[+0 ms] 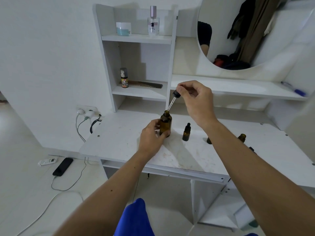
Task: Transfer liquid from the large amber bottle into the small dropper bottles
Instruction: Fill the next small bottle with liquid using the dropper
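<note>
The large amber bottle (166, 121) stands uncapped on the white desk (119, 138), and my left hand (151, 138) grips its lower body. My right hand (196, 99) pinches the black bulb of a glass dropper (172, 102), whose tip sits at the bottle's mouth. To the right stands a small capped dropper bottle (186, 132). Another small bottle (209, 140) is mostly hidden behind my right forearm. A third small amber bottle (242, 137) stands open further right.
A shelf unit (136, 39) at the back holds a jar, a perfume bottle, a small bottle and a comb. A round mirror (238, 31) hangs at the right. A pen (293, 89) lies on the ledge. Cables, a phone and a remote lie on the floor at left.
</note>
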